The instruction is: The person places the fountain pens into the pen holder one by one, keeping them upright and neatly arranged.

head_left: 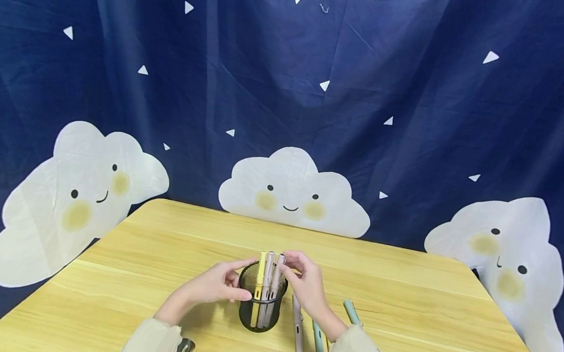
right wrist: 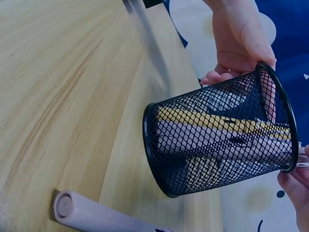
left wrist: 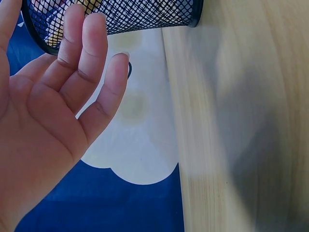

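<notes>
A black mesh pen holder (head_left: 259, 321) stands upright on the table, with a yellow pen (head_left: 261, 272) and two pale mauve pens (head_left: 268, 276) inside. My left hand (head_left: 212, 284) holds its rim from the left, thumb at the front and index finger at the back. The other left fingers curve beside the mesh in the left wrist view. From the right, my right hand (head_left: 306, 281) pinches the top of the rightmost mauve pen, which stands in the holder. In the right wrist view, the pens show through the mesh, and the right fingertips (right wrist: 295, 191) are at the rim.
Right of the holder lie a mauve pen (head_left: 297, 335) and a teal pen (head_left: 319, 347), partly under the right forearm. Another teal pen (head_left: 351, 312) lies farther right. A small black sharpener (head_left: 184, 350) sits by the left sleeve. A blue cloud-print curtain (head_left: 286, 111) hangs behind the table.
</notes>
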Motion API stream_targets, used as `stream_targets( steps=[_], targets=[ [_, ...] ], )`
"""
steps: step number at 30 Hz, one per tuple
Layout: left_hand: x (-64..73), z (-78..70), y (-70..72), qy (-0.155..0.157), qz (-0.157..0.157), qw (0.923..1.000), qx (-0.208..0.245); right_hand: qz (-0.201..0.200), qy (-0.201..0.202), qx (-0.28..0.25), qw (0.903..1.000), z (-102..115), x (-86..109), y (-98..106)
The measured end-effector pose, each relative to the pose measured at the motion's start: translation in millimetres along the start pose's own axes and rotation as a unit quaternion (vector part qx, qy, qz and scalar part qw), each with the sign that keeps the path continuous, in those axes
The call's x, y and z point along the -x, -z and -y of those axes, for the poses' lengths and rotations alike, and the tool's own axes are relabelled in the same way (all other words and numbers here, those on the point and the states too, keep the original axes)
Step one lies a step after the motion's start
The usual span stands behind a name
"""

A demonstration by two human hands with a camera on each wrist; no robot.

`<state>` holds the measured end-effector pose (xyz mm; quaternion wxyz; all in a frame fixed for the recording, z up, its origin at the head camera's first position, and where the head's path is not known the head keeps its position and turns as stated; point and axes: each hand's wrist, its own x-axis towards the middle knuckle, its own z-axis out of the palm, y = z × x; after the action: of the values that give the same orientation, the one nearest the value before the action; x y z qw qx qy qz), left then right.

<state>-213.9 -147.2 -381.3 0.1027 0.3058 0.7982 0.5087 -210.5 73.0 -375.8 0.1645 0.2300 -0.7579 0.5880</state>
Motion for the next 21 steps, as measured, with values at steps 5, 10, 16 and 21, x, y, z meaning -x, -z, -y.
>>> stream_targets(
  steps=[5, 10, 16, 21],
  targets=[
    [0.2, 0.0, 0.0, 0.003, -0.001, 1.0, -0.004, -0.001, -0.008, -0.007, 0.9999, -1, 1.2, 1],
    [0.2, -1.0, -0.7, 0.006, -0.004, 0.9999, -0.009, 0.002, -0.016, -0.011, 0.9998, -2, 2.8, 6],
    [0.6, -2.1, -0.6, 0.002, -0.002, 0.9998, -0.018, -0.006, -0.031, -0.02, 0.9993, -2, 5.5, 11],
    [1.1, -2.4, -0.5, 0.006, -0.001, 0.9999, -0.015, -0.018, -0.034, -0.034, 0.9987, -7, 8.0, 16]
  ],
)
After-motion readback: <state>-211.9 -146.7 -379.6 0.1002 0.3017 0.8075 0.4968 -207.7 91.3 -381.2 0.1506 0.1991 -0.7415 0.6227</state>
